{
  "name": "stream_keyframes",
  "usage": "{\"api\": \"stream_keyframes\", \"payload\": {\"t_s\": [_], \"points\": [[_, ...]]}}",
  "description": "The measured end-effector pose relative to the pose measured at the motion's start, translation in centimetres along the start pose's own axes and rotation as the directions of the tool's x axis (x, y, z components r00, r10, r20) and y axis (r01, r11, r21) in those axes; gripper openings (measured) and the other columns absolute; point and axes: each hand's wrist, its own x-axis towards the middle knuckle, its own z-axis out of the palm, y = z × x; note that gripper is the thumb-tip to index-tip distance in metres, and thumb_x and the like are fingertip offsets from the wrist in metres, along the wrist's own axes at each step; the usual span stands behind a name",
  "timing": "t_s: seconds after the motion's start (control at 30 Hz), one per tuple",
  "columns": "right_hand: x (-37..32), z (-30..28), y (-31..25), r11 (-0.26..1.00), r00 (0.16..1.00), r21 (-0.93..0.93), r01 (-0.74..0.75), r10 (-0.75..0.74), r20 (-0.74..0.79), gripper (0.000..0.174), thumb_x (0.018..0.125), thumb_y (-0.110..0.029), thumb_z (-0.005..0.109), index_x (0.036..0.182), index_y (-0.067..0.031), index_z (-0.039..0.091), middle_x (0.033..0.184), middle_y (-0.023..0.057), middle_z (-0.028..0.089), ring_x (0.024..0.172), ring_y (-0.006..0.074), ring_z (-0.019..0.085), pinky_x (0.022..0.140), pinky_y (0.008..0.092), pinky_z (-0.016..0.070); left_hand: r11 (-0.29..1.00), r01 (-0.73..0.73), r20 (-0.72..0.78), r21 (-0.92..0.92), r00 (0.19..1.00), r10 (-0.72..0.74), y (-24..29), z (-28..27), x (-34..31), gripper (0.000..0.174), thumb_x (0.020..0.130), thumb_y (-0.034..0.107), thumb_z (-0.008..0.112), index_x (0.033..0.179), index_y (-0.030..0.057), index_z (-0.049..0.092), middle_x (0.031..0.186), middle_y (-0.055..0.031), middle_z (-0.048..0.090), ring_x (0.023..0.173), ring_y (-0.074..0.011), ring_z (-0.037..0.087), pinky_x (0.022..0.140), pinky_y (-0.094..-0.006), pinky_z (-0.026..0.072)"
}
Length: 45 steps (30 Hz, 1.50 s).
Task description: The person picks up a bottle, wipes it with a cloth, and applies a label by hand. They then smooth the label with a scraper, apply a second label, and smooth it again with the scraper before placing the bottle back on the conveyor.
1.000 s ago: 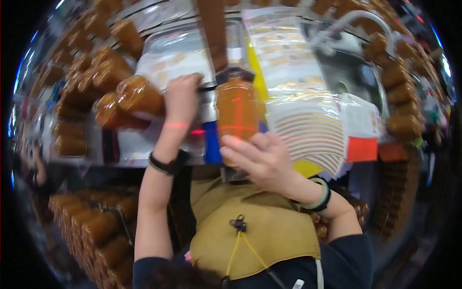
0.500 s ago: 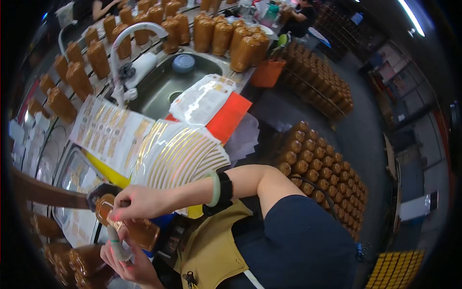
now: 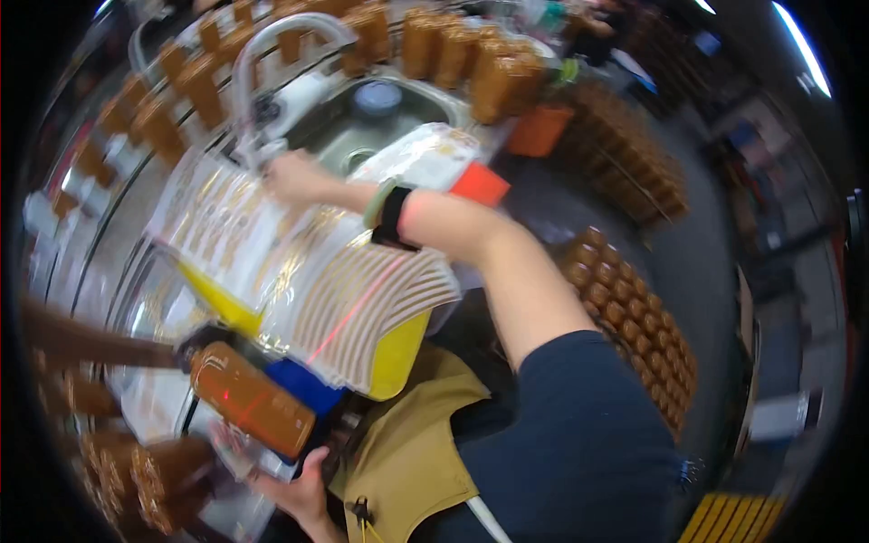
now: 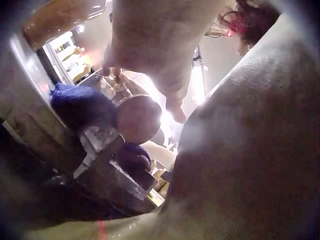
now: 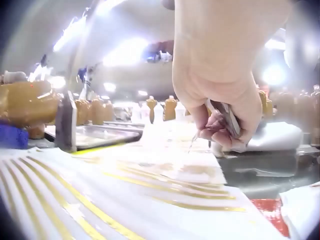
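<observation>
A brown bottle (image 3: 253, 400) lies on its side, its far end at a dark holder (image 3: 201, 346) on a wooden bar. My left hand (image 3: 294, 493) is beside the bottle's near end, fingers and thumb spread apart. In the left wrist view the bottle's round end (image 4: 139, 119) shows beyond that hand, above blue padding (image 4: 82, 107). My right hand (image 3: 294, 176) reaches over printed sheets with gold designs (image 3: 213, 217) near the sink. The right wrist view shows its curled fingers pinching a thin silvery metal tool (image 5: 227, 117), partly hidden by them, close over the sheets.
White sheets with gold curved strips (image 3: 362, 299) fan out over a yellow board (image 3: 400, 362). Behind stand a white faucet (image 3: 243, 90) and a metal sink (image 3: 421, 107). Rows of brown bottles (image 3: 507, 81) line the back; more bottles (image 3: 634, 335) stack at the right.
The head view has swung rightward. Half a second ago both hands were at the bottle; now my right hand has moved off to the sheets, while the left stays beside the bottle with fingers spread.
</observation>
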Motion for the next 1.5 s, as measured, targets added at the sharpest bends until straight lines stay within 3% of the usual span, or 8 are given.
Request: {"api": "stream_keyframes", "payload": {"t_s": [0.17,0.23,0.47,0.63,0.97,1.27,1.33,1.5], "points": [[3.4,2.3,7.2,0.879,0.983,-0.451,0.157,-0.096,0.154,0.033,0.085,-0.028,0.064,0.091,0.0026,0.076,0.103,0.0272,0.072,0.1,0.0441,0.07,0.092,0.0499,0.0554,0.911,0.381,0.028,-0.158,0.924,-0.381,-0.2,2.1,-2.7,0.122,0.063,0.016,0.097,0.16,0.0002,0.025,0.163,-0.0179,0.032,0.147,-0.0299,0.037,0.121,-0.0428,0.03],[3.4,2.0,7.3,0.939,0.977,-0.312,-0.146,0.186,0.102,0.034,0.085,-0.027,0.065,0.1,0.0012,0.076,0.108,0.0264,0.072,0.103,0.0438,0.069,0.096,0.0499,0.054,0.887,0.395,0.014,-0.241,0.915,-0.404,-0.2,2.5,-1.9,0.118,0.064,0.011,0.096,0.159,0.0002,0.026,0.157,-0.0165,0.04,0.143,-0.0282,0.043,0.119,-0.0409,0.0339],[-2.0,-4.8,-2.6,0.981,0.996,-0.184,0.063,-0.073,-0.047,0.034,0.088,-0.037,0.073,0.104,-0.0063,0.074,0.092,0.0173,0.074,0.084,0.0334,0.071,0.077,0.042,0.0549,0.855,0.465,0.044,-0.231,0.883,-0.468,-0.5,1.6,-0.7,0.113,0.068,0.022,0.096,0.157,-0.0018,0.031,0.148,-0.0197,0.053,0.137,-0.028,0.051,0.117,-0.0403,0.0384],[-9.5,-6.5,-9.2,0.931,0.935,0.089,0.354,-0.351,-0.052,0.01,0.093,-0.01,0.071,0.096,-0.0013,0.068,0.079,0.013,0.067,0.067,0.0213,0.059,0.066,0.033,0.0484,0.905,0.389,0.0,-0.17,0.919,-0.395,-0.7,1.7,-0.3,0.115,0.067,0.022,0.097,0.158,-0.0017,0.03,0.146,-0.0171,0.056,0.133,-0.0252,0.056,0.113,-0.0385,0.0432],[-18.0,-7.5,-17.3,0.841,0.859,0.355,0.409,-0.486,0.161,0.011,0.092,-0.007,0.071,0.096,0.0004,0.065,0.078,0.0081,0.063,0.067,0.0167,0.058,0.064,0.0305,0.0473,0.855,0.491,0.078,-0.166,0.871,-0.486,-0.9,1.7,-0.7,0.104,0.063,0.024,0.097,0.149,-0.0043,0.045,0.142,-0.0189,0.058,0.129,-0.0301,0.058,0.11,-0.0415,0.046],[-18.4,-3.6,-19.8,0.865,0.833,0.5,0.026,-0.296,0.468,0.02,0.096,-0.018,0.067,0.1,0.0018,0.069,0.083,0.0093,0.073,0.074,0.0139,0.067,0.069,0.0302,0.0537,0.823,0.452,0.209,-0.344,0.891,-0.403,-0.1,-0.3,1.9,0.121,0.075,0.018,0.092,0.161,-0.0052,0.01,0.158,-0.0205,0.04,0.142,-0.025,0.045,0.119,-0.0398,0.0354],[-18.3,-3.2,-20.0,0.867,0.846,0.492,0.073,-0.315,0.429,0.02,0.095,-0.017,0.067,0.101,0.0019,0.069,0.084,0.0117,0.074,0.074,0.0159,0.07,0.071,0.031,0.0551,0.557,0.505,0.215,-0.659,0.837,-0.504,-0.3,0.4,2.5,0.106,0.083,0.012,0.085,0.16,-0.006,0.014,0.152,-0.0178,0.044,0.138,-0.0243,0.049,0.118,-0.0405,0.037],[-18.1,-2.1,-19.7,0.867,0.891,0.485,0.118,-0.308,0.335,0.02,0.092,-0.014,0.071,0.104,0.0009,0.068,0.086,0.0117,0.073,0.077,0.0147,0.068,0.071,0.0303,0.0545,0.431,0.571,0.267,-0.699,0.767,-0.584,0.2,1.2,4.0,0.065,0.094,-0.001,0.069,0.148,-0.0026,0.034,0.144,-0.0128,0.051,0.134,-0.0186,0.051,0.113,-0.0368,0.042]]}}
